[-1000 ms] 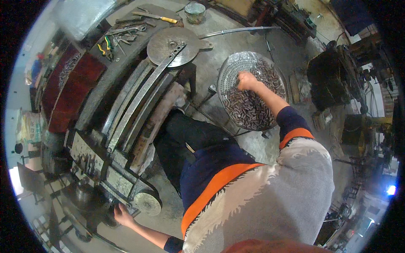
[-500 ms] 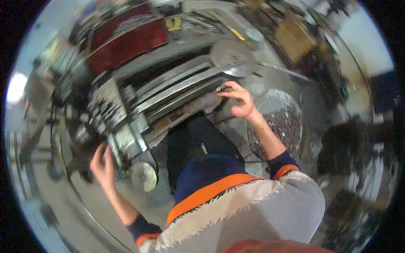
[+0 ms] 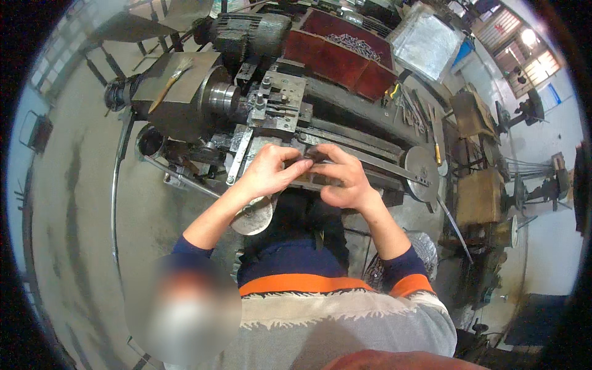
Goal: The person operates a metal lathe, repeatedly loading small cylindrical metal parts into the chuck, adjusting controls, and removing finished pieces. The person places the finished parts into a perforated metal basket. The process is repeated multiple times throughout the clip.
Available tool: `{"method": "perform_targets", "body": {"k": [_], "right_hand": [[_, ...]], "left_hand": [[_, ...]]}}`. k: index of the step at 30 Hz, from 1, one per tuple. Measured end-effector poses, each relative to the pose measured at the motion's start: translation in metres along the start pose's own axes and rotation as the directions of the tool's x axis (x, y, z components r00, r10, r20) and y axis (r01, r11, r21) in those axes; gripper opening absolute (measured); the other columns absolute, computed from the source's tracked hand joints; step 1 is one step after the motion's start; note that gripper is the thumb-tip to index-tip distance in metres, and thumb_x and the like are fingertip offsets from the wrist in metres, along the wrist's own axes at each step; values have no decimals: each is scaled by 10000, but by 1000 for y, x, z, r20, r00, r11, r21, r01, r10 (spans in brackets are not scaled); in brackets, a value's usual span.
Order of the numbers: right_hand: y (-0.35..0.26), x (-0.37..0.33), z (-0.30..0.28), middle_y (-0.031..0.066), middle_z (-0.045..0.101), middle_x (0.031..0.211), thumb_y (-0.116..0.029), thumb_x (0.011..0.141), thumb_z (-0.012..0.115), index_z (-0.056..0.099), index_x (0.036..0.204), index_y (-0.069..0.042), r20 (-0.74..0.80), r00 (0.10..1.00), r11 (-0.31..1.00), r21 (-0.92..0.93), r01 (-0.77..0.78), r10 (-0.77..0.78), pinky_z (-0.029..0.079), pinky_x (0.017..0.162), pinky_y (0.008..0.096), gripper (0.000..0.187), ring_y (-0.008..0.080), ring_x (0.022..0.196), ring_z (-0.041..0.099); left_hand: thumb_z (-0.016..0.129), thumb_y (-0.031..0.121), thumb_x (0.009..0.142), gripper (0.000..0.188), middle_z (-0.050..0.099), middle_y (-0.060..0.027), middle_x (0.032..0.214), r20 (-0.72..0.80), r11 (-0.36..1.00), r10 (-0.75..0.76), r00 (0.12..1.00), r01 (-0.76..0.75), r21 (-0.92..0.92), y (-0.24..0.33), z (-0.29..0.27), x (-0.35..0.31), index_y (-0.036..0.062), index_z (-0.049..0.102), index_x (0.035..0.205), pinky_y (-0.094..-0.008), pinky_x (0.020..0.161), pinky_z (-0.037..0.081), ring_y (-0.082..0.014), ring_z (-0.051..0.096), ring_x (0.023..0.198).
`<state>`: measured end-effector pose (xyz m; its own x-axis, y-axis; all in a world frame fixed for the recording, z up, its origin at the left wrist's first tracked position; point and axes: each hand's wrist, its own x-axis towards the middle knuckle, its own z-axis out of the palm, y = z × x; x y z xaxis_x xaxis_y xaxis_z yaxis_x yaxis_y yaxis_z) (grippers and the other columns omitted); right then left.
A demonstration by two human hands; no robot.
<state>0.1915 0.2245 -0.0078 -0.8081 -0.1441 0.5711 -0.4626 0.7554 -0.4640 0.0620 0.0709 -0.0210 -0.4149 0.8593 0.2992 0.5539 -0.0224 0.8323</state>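
My left hand (image 3: 271,171) and my right hand (image 3: 346,180) meet in front of a metal lathe's carriage (image 3: 277,102). Their fingertips close together around a small dark metal part (image 3: 310,155), mostly hidden by the fingers. The left thumb and forefinger pinch at it, while the right fingers curl over its other side. Below my left wrist is a round pale disc (image 3: 254,217). Beyond my right hand run the long bed rails (image 3: 364,154), ending at a large round plate (image 3: 422,174).
Behind the lathe stands a red bin (image 3: 339,68) holding many small metal pieces. A brush (image 3: 169,85) lies on the headstock cover, near a motor (image 3: 250,34). Hand tools and a yellow-handled file (image 3: 438,139) lie at right. A round container (image 3: 425,246) sits beside my right forearm.
My left hand has come up and rightward from beside the lathe to meet my right hand, which held the small metal part alone. The whole view has turned leftward.
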Motion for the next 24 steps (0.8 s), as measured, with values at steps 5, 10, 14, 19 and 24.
{"method": "perform_targets", "body": {"k": [5,10,14,19,24], "right_hand": [[11,36,8,152,593,919,-54,492,563,642,836,-18,166,981,994,52,91,-98,472,678,364,354,326,797,565],[12,91,24,143,606,924,-66,496,572,656,827,-36,241,939,969,104,224,-244,475,673,371,343,319,792,564],[10,141,41,122,604,886,-98,514,581,656,808,-34,407,883,968,11,251,-233,466,694,373,310,303,798,556],[64,182,78,103,634,842,-175,527,606,697,798,-91,446,885,872,-476,111,131,473,728,370,298,273,889,551],[76,198,103,127,643,779,-198,523,617,713,776,-129,448,786,791,-607,-82,426,485,719,366,278,290,838,591]], "left_hand": [[600,254,817,276,565,-134,576,9,999,26,1000,-26,-47,-12,-30,-7,-12,626,751,-297,496,407,-127,509,513],[600,197,817,210,623,-70,648,-84,995,-74,994,69,-67,-6,-73,-24,-7,649,816,-266,551,444,-86,546,599],[589,170,817,216,623,-71,714,-84,994,-99,992,102,29,-20,-115,-36,-26,606,907,-250,589,454,-90,560,653],[603,193,792,425,619,-176,805,-317,812,-91,944,255,526,-29,-190,-98,27,491,1166,-378,655,475,-306,606,718],[570,125,785,425,594,-176,753,-611,362,-351,710,705,610,-37,-251,-217,82,488,1199,-421,672,453,-334,580,752]]}}
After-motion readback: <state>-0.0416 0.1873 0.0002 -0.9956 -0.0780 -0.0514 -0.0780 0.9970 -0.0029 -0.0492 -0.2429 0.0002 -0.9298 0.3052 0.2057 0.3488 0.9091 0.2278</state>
